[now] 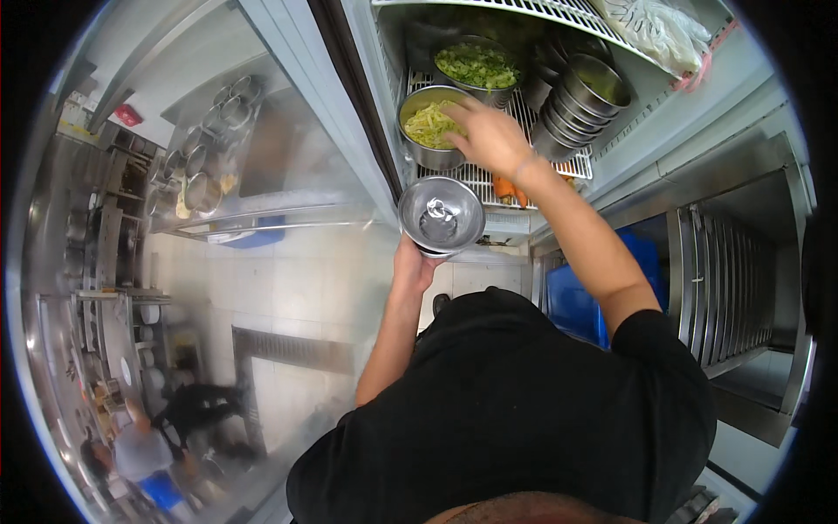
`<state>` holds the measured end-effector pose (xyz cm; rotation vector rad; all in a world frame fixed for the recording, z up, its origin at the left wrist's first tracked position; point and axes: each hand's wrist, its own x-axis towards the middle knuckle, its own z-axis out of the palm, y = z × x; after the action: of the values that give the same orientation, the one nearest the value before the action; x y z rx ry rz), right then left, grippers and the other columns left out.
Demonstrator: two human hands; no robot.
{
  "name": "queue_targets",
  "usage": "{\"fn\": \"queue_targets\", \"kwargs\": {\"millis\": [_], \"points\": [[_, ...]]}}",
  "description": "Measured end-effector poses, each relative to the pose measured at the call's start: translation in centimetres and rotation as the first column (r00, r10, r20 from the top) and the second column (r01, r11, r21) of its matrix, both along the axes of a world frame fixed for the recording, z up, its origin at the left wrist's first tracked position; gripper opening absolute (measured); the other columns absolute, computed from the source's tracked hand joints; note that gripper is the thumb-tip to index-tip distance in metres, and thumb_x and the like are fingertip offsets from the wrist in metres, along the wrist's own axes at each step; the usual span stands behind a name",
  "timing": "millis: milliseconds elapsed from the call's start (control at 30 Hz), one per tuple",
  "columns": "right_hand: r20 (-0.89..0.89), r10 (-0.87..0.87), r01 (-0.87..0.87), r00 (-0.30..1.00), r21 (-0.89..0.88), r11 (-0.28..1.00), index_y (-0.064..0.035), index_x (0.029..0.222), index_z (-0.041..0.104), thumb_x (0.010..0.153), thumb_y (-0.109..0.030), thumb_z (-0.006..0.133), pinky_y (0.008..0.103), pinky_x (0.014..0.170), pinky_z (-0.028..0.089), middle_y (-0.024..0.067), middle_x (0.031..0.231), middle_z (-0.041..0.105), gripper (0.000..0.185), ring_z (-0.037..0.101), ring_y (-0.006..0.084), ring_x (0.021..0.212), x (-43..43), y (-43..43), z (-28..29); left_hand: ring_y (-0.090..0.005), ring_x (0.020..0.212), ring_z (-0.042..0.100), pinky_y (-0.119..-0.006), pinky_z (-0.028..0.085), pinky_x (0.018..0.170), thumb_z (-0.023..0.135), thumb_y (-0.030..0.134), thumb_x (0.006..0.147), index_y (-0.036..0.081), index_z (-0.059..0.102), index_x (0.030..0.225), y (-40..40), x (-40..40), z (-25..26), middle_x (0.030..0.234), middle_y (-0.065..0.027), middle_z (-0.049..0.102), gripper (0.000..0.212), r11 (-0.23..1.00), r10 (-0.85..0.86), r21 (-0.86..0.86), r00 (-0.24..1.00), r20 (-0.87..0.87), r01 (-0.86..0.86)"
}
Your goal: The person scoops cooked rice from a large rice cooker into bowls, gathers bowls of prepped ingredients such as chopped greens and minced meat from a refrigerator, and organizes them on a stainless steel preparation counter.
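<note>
My left hand (417, 263) supports a shiny metal bowl (442, 213) from below, just outside the refrigerator shelf. The bowl seems to have nothing in it but reflections. My right hand (492, 134) reaches into a round steel container (435, 157), fingers over the shredded pale-green vegetable (432, 124) inside. Whether the fingers pinch any of it is hidden by blur. Behind that container stands another steel pot (501, 98) filled with chopped green leaves (476, 65). Both rest on a white wire shelf (471, 175).
Stacked steel pots (582, 111) stand right on the shelf, near carrots (505, 190). A plastic bag (655, 33) lies on the upper rack. Blue bins (576, 298) sit by my right side. A glass door (314, 131) spans the left; people work beyond it.
</note>
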<state>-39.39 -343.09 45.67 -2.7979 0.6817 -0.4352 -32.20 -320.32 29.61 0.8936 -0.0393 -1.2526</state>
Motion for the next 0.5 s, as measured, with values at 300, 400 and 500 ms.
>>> {"fn": "queue_targets", "kwargs": {"millis": [300,400,500], "points": [[-0.447,0.154,-0.193,0.881,-0.043,0.98,-0.0153,0.132,0.067,0.087,-0.011,0.066,0.0446,0.1,0.053,0.0187,0.13,0.067,0.046,0.066,0.0355,0.119,8.9,-5.4,-4.2,-0.0347,0.12,0.065,-0.056,0.059,0.093,0.032,0.046,0.111,0.003,0.046,0.146,-1.1,-0.6,0.7,0.14,-0.0182,0.058,0.056,1.0,0.002,-0.023,1.0,-0.014,-0.002],[-0.398,0.148,-0.174,0.906,-0.03,0.984,-0.0154,0.128,0.071,0.086,-0.007,0.065,0.0435,0.099,0.054,0.0174,0.125,0.07,0.043,0.067,0.0349,0.117,8.9,-5.6,-3.5,-0.0339,0.118,0.066,-0.055,0.06,0.092,0.032,0.046,0.11,0.004,0.046,0.145,-0.9,-0.7,0.6,0.138,-0.0178,0.06,0.056,1.0,0.018,-0.003,0.999,-0.032,-0.018],[-0.3,0.158,-0.159,0.941,0.022,0.987,-0.0153,0.128,0.07,0.083,-0.005,0.068,0.0432,0.098,0.054,0.0175,0.122,0.071,0.047,0.068,0.0351,0.114,8.0,-4.4,-1.1,-0.0342,0.118,0.066,-0.055,0.06,0.093,0.032,0.046,0.11,0.004,0.046,0.145,-0.9,-0.5,0.2,0.139,-0.018,0.059,0.056,0.999,0.032,-0.014,0.999,-0.038,-0.032]]}}
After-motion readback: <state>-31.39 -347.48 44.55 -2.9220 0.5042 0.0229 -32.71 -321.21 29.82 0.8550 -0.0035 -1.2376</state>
